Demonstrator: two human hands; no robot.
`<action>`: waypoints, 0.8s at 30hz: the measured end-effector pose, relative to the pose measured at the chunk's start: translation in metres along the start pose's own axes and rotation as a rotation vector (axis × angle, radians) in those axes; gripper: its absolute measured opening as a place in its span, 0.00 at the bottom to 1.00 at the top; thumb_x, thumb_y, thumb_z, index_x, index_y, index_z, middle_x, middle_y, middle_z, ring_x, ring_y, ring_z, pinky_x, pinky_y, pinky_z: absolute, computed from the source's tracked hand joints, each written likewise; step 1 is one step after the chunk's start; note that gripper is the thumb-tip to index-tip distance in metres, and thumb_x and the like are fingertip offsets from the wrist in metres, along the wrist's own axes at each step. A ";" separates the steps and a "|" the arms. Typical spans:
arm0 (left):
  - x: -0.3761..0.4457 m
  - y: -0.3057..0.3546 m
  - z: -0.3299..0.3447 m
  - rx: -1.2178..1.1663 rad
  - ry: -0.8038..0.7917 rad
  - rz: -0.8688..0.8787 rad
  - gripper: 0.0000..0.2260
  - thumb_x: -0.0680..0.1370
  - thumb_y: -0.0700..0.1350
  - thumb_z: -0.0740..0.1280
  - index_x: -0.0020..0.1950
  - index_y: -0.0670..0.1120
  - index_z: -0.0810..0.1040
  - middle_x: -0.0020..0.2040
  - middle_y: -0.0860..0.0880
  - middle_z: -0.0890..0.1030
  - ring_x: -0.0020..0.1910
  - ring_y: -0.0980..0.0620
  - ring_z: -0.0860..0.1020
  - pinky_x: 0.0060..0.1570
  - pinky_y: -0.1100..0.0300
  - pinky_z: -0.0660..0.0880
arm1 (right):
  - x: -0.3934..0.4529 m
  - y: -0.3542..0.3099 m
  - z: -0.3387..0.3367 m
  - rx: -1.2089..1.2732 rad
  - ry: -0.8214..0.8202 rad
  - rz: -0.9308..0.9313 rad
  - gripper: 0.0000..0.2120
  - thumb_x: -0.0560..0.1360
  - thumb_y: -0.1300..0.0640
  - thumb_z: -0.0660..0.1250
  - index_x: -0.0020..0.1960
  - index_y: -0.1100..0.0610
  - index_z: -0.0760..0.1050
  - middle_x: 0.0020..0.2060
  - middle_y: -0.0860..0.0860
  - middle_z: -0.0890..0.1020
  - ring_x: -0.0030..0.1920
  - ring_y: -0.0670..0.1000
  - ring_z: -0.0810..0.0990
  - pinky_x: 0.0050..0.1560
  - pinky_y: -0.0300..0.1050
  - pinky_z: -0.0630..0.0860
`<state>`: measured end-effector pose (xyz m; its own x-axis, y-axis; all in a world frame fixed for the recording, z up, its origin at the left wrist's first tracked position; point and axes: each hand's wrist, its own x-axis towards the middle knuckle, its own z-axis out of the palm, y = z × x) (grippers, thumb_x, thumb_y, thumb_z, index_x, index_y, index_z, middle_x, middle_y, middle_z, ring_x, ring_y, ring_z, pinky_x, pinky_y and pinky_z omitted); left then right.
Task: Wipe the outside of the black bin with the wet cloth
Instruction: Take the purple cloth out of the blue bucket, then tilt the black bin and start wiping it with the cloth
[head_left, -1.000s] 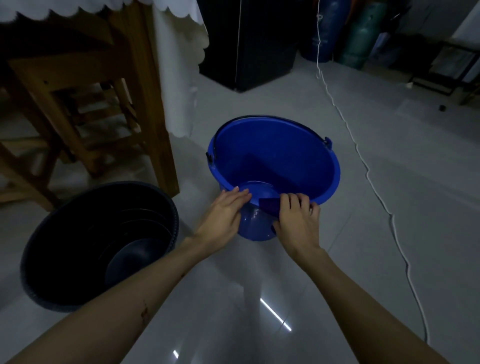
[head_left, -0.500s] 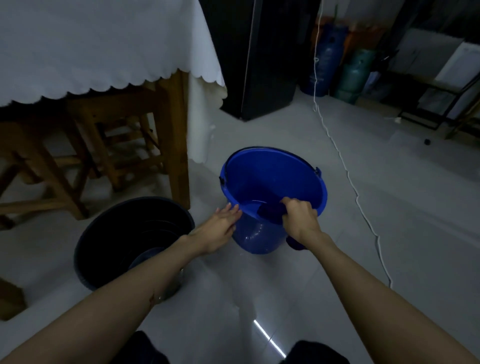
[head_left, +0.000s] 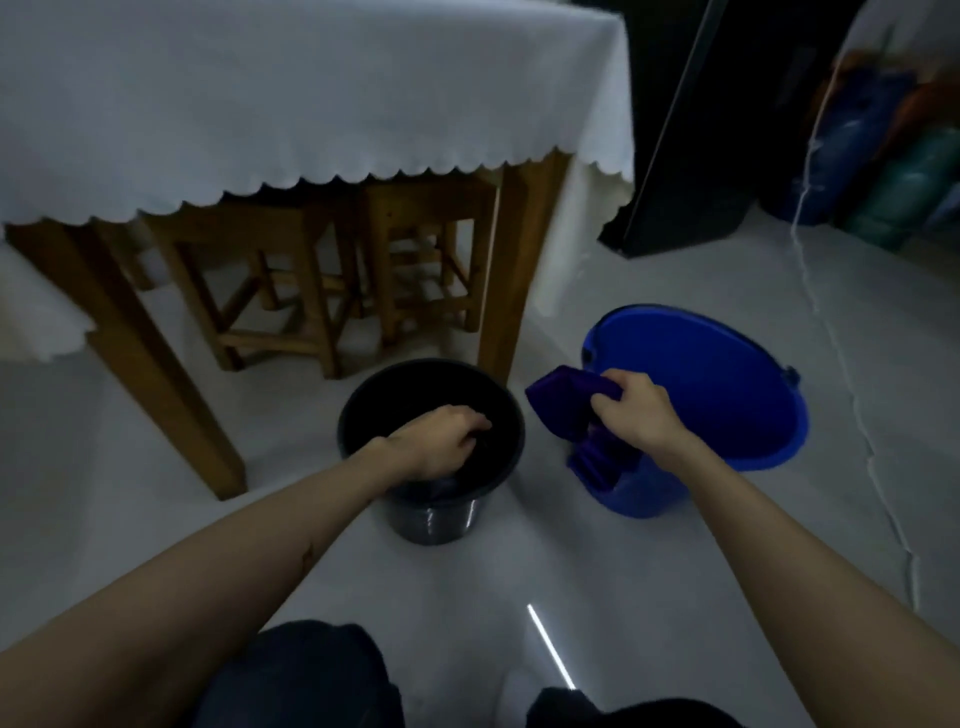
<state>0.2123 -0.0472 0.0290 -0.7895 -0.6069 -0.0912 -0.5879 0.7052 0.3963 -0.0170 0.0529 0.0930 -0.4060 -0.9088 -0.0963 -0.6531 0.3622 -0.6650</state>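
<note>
The black bin (head_left: 436, 514) stands upright on the pale floor at the centre. My left hand (head_left: 441, 447) reaches over its near rim, fingers curled down inside the opening; whether they grip the rim is unclear. My right hand (head_left: 639, 410) is closed on a dark purple cloth (head_left: 563, 410), held in the air between the black bin and the blue bucket (head_left: 727, 410). One end of the cloth sticks out to the left and the rest hangs below my fist in front of the bucket's near wall.
A wooden table (head_left: 514, 291) with a white scalloped cloth (head_left: 291, 104) stands just behind the bin, with stools under it. A white cable (head_left: 852, 395) runs along the floor right of the bucket. A black cabinet (head_left: 675, 156) and gas cylinders stand at the back right.
My right hand has lifted the cloth off the bucket rim toward the left. My left hand has left the bucket and moved onto the black bin. The view has pulled back.
</note>
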 end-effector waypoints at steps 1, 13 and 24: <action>-0.003 -0.012 0.005 0.009 -0.018 -0.027 0.18 0.80 0.42 0.61 0.70 0.46 0.71 0.69 0.46 0.73 0.68 0.48 0.70 0.68 0.54 0.66 | 0.005 0.000 0.012 0.022 -0.023 0.008 0.07 0.75 0.62 0.61 0.46 0.57 0.77 0.38 0.56 0.83 0.40 0.55 0.81 0.41 0.49 0.78; -0.014 -0.084 0.063 -0.001 -0.460 -0.021 0.17 0.80 0.56 0.61 0.57 0.44 0.75 0.53 0.45 0.80 0.52 0.46 0.78 0.49 0.57 0.70 | 0.056 0.028 0.096 0.130 -0.189 0.131 0.11 0.75 0.64 0.60 0.53 0.54 0.78 0.41 0.55 0.83 0.43 0.54 0.83 0.47 0.51 0.81; -0.012 -0.092 0.047 0.032 -0.193 0.053 0.12 0.83 0.52 0.55 0.54 0.47 0.74 0.51 0.46 0.80 0.48 0.47 0.78 0.46 0.56 0.70 | 0.060 0.035 0.090 0.424 -0.043 0.234 0.11 0.72 0.66 0.60 0.46 0.54 0.78 0.38 0.56 0.82 0.39 0.55 0.80 0.41 0.50 0.78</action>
<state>0.2675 -0.0876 -0.0497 -0.8366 -0.4897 -0.2455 -0.5478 0.7474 0.3761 -0.0066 -0.0075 -0.0027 -0.4782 -0.8241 -0.3037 -0.2263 0.4497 -0.8640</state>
